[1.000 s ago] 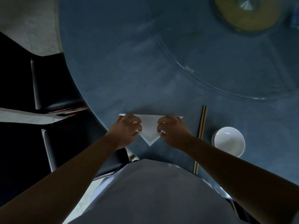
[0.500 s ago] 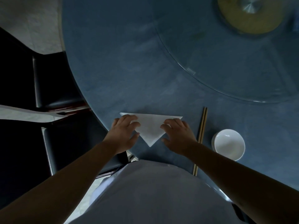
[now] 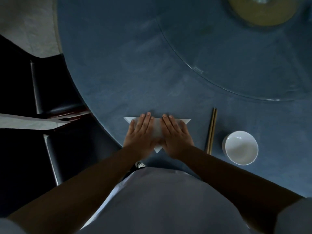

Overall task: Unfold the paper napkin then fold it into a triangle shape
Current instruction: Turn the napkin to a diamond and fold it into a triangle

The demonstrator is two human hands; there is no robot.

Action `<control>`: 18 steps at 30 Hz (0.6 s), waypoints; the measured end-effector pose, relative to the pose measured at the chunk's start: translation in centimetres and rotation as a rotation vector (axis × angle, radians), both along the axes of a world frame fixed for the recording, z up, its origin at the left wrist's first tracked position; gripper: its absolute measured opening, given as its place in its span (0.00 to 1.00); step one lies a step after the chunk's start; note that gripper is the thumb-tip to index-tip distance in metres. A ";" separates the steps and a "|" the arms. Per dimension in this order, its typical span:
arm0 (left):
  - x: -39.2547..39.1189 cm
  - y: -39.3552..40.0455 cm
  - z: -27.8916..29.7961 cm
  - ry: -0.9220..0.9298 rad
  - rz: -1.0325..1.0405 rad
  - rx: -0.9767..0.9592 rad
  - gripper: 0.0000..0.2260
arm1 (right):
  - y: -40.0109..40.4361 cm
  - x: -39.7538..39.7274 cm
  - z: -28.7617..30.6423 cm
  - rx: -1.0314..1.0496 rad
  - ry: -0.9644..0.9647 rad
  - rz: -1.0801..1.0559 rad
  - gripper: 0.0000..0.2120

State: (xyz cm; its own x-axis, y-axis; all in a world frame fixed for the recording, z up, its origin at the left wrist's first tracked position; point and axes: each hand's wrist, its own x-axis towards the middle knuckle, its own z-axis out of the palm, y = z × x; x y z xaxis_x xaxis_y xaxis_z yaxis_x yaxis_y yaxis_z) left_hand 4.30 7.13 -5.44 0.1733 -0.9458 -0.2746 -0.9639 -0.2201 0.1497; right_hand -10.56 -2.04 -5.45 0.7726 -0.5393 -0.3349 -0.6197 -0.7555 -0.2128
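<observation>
A white paper napkin [image 3: 157, 130] lies on the blue round table [image 3: 135, 65] as a triangle, long edge away from me and tip pointing toward me. My left hand [image 3: 141, 132] lies flat on its left half, fingers stretched out and close together. My right hand [image 3: 175, 134] lies flat on its right half in the same way. Only the two far corners, a strip between the hands and the near tip show.
A pair of chopsticks [image 3: 211, 130] lies to the right of the napkin, and a white bowl [image 3: 240, 147] stands beyond them. A glass turntable [image 3: 236, 65] covers the table's far right. Dark chairs [image 3: 55, 98] stand at the left, close to the table edge.
Both hands went from pinching the napkin's sides to lying flat on top of it, sliding inward and forward. The napkin has stayed in place.
</observation>
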 end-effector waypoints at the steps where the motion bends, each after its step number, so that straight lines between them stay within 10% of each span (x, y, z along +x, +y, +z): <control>1: 0.5 0.5 -0.4 0.001 -0.013 0.002 0.36 | -0.2 -0.4 -0.1 -0.018 -0.009 0.011 0.36; 18: 2.7 2.3 -1.3 -0.044 0.148 0.099 0.46 | -2.3 -5.2 -1.7 -0.098 0.103 -0.243 0.36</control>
State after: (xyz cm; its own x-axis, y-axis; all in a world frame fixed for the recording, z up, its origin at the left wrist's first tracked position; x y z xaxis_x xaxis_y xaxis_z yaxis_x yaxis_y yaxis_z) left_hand 7.03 9.44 -6.70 0.3223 -0.8778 -0.3545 -0.9251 -0.3714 0.0787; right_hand -15.71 -4.30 -7.10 0.5811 -0.7384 -0.3422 -0.7998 -0.5958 -0.0728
